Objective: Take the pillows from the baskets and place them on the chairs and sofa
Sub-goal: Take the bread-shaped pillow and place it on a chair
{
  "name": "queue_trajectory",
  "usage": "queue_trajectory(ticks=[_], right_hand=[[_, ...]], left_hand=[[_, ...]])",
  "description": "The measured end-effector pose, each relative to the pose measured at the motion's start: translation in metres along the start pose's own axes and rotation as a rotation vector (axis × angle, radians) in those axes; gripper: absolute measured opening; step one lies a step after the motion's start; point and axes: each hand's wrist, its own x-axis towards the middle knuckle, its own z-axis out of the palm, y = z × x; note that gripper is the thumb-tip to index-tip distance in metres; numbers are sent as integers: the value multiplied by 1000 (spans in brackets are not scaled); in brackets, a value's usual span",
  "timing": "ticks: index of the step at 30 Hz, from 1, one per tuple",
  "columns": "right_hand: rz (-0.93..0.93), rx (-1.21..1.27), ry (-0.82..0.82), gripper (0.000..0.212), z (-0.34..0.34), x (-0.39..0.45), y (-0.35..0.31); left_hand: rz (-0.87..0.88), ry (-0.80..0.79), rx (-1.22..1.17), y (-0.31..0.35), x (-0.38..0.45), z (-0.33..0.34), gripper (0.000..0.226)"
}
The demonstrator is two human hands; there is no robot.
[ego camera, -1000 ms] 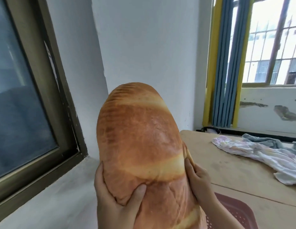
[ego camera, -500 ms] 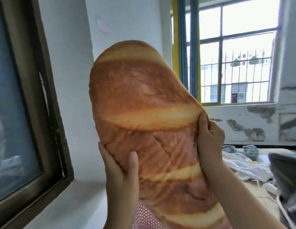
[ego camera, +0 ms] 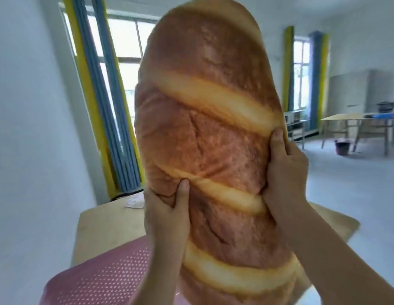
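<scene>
A long pillow [ego camera: 209, 119] printed like a loaf of bread fills the middle of the view, held upright and tilted slightly left. My left hand [ego camera: 167, 214] grips its lower left edge, thumb pressed into the front. My right hand [ego camera: 284, 170] clamps its right edge a little higher. Below the pillow at the lower left lies a pink perforated basket [ego camera: 99, 276]. No chair or sofa seat is plainly visible near me.
A wooden table [ego camera: 108, 227] stands under the basket, with a bit of pale cloth [ego camera: 134, 202] at its far edge. A white wall is on the left, curtained windows [ego camera: 123, 69] behind. Far right, another table [ego camera: 345, 119] and a dark bucket [ego camera: 342, 147] stand on open floor.
The view has swung right, from the dark window and wall toward the open room. The pillow has risen higher and closer, still held in both hands.
</scene>
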Motion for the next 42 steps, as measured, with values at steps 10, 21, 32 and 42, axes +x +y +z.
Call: queue_trajectory(ticks=[10, 21, 32, 42], right_hand=[[-207, -1029, 156, 51, -342, 27, 17], [76, -1762, -584, 99, -594, 81, 13], [935, -1481, -494, 49, -742, 179, 166], [1149, -1354, -60, 53, -877, 307, 237]], left_hand=[[143, -478, -142, 20, -172, 214, 36], [278, -1459, -198, -16, -354, 388, 34], [225, -2097, 4, -51, -403, 657, 25], [458, -2247, 481, -30, -467, 915, 46]])
